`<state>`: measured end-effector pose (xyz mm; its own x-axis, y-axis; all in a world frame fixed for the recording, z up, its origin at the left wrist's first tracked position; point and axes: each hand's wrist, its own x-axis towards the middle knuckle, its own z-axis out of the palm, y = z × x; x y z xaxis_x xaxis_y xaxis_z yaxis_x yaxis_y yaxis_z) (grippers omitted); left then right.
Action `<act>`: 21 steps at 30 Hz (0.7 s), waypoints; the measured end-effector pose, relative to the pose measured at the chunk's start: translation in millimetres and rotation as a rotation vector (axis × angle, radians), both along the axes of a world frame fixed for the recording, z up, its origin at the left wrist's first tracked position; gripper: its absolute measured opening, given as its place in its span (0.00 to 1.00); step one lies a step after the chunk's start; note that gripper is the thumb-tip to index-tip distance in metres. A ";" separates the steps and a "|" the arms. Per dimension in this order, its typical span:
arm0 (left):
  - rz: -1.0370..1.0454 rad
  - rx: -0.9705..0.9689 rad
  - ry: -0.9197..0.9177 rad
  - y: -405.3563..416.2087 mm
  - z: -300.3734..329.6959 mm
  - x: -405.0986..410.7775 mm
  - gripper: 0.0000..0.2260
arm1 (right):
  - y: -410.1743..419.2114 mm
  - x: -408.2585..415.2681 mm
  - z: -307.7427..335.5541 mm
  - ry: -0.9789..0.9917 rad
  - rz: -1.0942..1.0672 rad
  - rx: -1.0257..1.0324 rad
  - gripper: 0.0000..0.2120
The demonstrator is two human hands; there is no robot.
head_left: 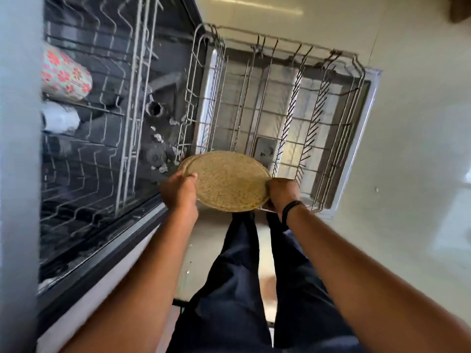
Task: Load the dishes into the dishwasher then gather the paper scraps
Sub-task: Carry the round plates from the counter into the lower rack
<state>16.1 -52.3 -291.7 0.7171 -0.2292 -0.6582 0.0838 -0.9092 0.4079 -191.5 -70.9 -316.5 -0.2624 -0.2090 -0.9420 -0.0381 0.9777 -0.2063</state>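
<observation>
So the landmark here is the pulled-out lower rack (pixel 277 103) sitting over the open dishwasher door, and I'll go from its left side across.

Way left of the rack, inside the tub, a floral cup (pixel 65 72) and a white cup (pixel 60 119) lie in the upper rack (pixel 102 103). Closer to the lower rack's left edge there are pale bits on the tub floor (pixel 159 138), could be paper scraps, too blurry to call.

Biggest risk as I see it: there look to be two speckled tan plates (pixel 228 180) stacked, one rim peeking out behind the other on the left. If they go down together they may jam into a single slot, or the back one could slide loose and clatter onto the wires. They're also held flat-ish above the rack's near edge, and the tines want them on edge, so a sloppy tilt could knock a rim against the wire frame.

Now the hands. The left hand (pixel 178 191) grips the stack's left rim, thumb on top and fingers wrapped under. The right hand (pixel 281 192), with a dark band at the wrist, pinches the right rim, fingers curled around the edge. Both arms reach forward and down, with the plates hovering just over the rack's near side, not touching it as far as I can tell.
</observation>
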 end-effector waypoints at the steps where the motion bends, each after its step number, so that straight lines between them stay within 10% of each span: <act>1: -0.028 0.014 -0.035 2.7 -5.9 4.6 0.13 | 6.3 4.0 -11.7 -0.014 0.022 0.021 0.12; 21: -0.107 0.101 -0.280 23.3 -61.5 27.7 0.13 | 29.8 46.5 -80.3 -0.128 0.158 0.060 0.11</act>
<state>43.8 -29.0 -353.2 0.8489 -0.2563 -0.4622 -0.1170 -0.9439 0.3087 -145.1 -41.1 -396.8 -0.1080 -0.1805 -0.9776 -0.1690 0.9724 -0.1608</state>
